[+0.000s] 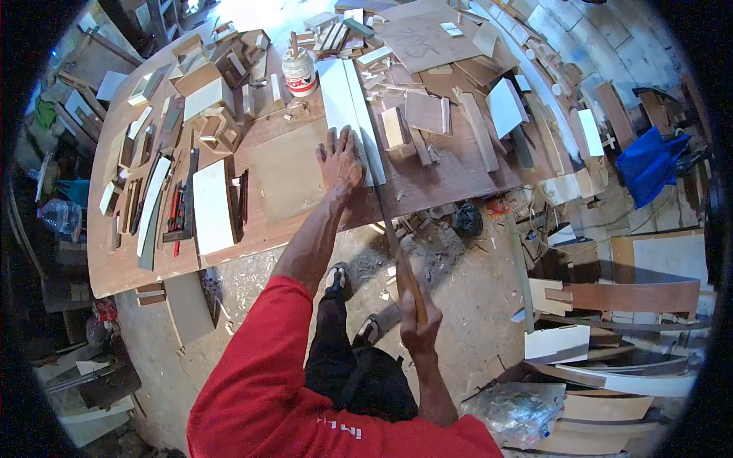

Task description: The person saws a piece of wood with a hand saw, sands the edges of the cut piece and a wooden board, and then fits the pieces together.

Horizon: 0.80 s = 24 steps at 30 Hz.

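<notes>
My left hand (340, 162) lies with outstretched fingers on a long white board (336, 95), pressing on its near end at the table's front edge. A narrow white strip runs along the board's right side. My right hand (421, 324) is closed around the wooden handle of a handsaw (412, 286). The saw's thin blade points up and away from me, its far end meeting the board's near right corner. Whether the teeth are in the wood is too small to tell.
On the wooden table (275, 179) stand a white glue tub (298, 74), several wooden offcuts and box-like pieces. A black-and-red square tool (180, 217) lies left. Wood scraps (427, 237) litter the floor below. Stacked boards (557, 343) and a blue bag (649, 164) are on the right.
</notes>
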{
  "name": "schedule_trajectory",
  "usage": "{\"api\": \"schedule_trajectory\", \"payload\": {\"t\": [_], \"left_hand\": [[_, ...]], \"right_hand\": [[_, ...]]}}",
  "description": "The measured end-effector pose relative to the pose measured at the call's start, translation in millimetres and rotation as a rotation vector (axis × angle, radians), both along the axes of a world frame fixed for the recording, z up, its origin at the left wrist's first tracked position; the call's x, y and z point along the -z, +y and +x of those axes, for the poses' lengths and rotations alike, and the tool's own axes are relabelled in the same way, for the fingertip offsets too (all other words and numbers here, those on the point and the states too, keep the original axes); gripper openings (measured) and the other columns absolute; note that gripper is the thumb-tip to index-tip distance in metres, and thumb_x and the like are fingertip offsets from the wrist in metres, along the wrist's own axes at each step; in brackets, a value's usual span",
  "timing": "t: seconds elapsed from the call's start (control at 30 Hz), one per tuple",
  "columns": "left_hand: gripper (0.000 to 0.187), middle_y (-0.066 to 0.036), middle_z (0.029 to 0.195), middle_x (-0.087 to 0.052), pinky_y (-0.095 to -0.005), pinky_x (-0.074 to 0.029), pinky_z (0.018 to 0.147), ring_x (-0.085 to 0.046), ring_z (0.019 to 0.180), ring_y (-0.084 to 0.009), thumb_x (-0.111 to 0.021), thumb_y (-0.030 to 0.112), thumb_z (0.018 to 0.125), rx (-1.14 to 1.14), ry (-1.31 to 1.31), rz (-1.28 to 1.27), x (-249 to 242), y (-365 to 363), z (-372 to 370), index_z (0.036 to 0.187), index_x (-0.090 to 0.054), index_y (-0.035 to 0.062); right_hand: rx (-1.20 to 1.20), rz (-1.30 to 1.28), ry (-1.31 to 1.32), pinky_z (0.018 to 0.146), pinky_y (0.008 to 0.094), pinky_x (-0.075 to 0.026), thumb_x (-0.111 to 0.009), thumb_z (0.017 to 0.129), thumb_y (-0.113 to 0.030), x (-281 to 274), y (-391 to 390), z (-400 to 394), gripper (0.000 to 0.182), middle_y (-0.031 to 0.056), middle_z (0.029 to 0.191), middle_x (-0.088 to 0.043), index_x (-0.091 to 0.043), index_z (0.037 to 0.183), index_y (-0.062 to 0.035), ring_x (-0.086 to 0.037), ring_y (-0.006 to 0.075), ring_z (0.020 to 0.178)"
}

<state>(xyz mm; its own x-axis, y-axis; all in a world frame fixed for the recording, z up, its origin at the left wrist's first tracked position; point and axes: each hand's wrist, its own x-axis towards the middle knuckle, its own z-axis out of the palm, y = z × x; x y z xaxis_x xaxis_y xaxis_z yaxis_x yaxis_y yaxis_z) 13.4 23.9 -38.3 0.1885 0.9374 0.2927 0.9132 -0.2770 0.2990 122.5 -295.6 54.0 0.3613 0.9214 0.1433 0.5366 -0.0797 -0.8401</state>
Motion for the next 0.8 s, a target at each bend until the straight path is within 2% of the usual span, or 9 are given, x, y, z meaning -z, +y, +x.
{"api": "schedule_trajectory", "payload": {"t": [0.03,0.07,0.13,0.27,0.33,0.43,0.53,0.7,0.8], "left_hand": [[0.066,0.002,0.152,-0.034,-0.0545,-0.02,0.113,-0.023,0.143,-0.0271,-0.055,0.018,0.078,-0.009,0.001,-0.011,-3.6,2.7,1.6,0.142,-0.042,0.0145],[0.066,0.002,0.153,-0.033,-0.0544,-0.02,0.113,-0.022,0.143,-0.0274,-0.055,0.018,0.079,-0.022,0.006,-0.031,-5.5,2.2,0.3,0.143,-0.042,0.0145],[0.066,0.001,0.153,-0.032,-0.0548,-0.019,0.113,-0.022,0.143,-0.0277,-0.055,0.018,0.079,-0.017,0.002,-0.036,-5.1,0.6,-3.8,0.143,-0.041,0.0145],[0.067,0.001,0.153,-0.031,-0.056,-0.019,0.113,-0.022,0.143,-0.0286,-0.055,0.018,0.078,-0.005,0.016,-0.017,-0.2,4.2,-2.0,0.143,-0.041,0.0141],[0.066,0.0,0.153,-0.032,-0.0563,-0.02,0.113,-0.022,0.143,-0.0285,-0.055,0.018,0.078,0.005,-0.002,-0.04,-7.0,1.6,-1.5,0.142,-0.042,0.0138],[0.065,0.0,0.152,-0.033,-0.0559,-0.019,0.113,-0.023,0.143,-0.0283,-0.056,0.019,0.078,0.01,-0.039,0.002,-3.6,7.5,-2.1,0.141,-0.043,0.0136],[0.064,0.0,0.151,-0.035,-0.0561,-0.019,0.112,-0.024,0.142,-0.0278,-0.056,0.019,0.077,-0.008,-0.043,0.047,4.9,4.0,-0.9,0.139,-0.045,0.0137],[0.065,0.001,0.15,-0.037,-0.0561,-0.021,0.111,-0.024,0.142,-0.0269,-0.058,0.02,0.076,0.008,0.014,0.069,6.5,6.8,-3.3,0.139,-0.045,0.014],[0.064,0.001,0.15,-0.037,-0.0563,-0.021,0.111,-0.023,0.143,-0.0266,-0.058,0.021,0.076,-0.01,-0.019,0.024,-0.7,2.0,-1.5,0.139,-0.046,0.014]], "right_hand": [[0.077,-0.129,0.204,0.067,0.0331,-0.05,-0.049,0.096,-0.021,-28.1,-9.3,-7.4,0.036,0.0203,0.089,-0.066,-0.059,0.117,0.0067,-0.063,0.0199,0.077],[0.073,-0.129,0.203,0.067,0.0331,-0.05,-0.049,0.096,-0.021,-26.9,-20.3,-8.1,0.036,0.0203,0.089,-0.066,-0.059,0.117,0.0067,-0.063,0.0199,0.077],[0.105,-0.133,0.18,0.067,0.036,-0.054,-0.055,0.094,-0.027,-28.1,-36.8,-7.0,0.045,0.0231,0.1,-0.068,-0.056,0.124,0.0064,-0.069,0.032,0.076],[0.078,-0.074,0.168,0.074,0.0384,-0.053,-0.054,0.095,-0.028,-3.4,21.2,-2.9,0.048,0.0259,0.099,-0.067,-0.054,0.124,0.0091,-0.069,0.0331,0.085],[0.081,-0.084,0.241,0.075,0.0404,-0.052,-0.055,0.094,-0.028,-17.4,20.4,-4.0,0.047,0.0265,0.096,-0.067,-0.055,0.124,0.009,-0.068,0.0328,0.086],[0.058,-0.096,0.171,0.067,0.0327,-0.052,-0.054,0.094,-0.031,-40.0,-7.2,-11.2,0.049,0.0163,0.08,-0.065,-0.055,0.123,0.0089,-0.066,0.021,0.072],[0.143,-0.13,0.288,0.067,0.034,-0.051,-0.051,0.095,-0.025,-47.3,-26.3,-13.9,0.04,0.0204,0.093,-0.067,-0.058,0.121,0.0047,-0.065,0.0211,0.076],[0.051,-0.092,0.16,0.064,0.0329,-0.049,-0.051,0.096,-0.026,-20.7,26.2,-6.7,0.037,0.0179,0.086,-0.066,-0.06,0.117,0.0031,-0.061,0.0174,0.073],[0.072,-0.136,0.259,0.062,0.033,-0.048,-0.05,0.096,-0.025,-28.9,22.3,-9.6,0.036,0.0167,0.086,-0.066,-0.06,0.118,0.0019,-0.06,0.0171,0.071]]}}
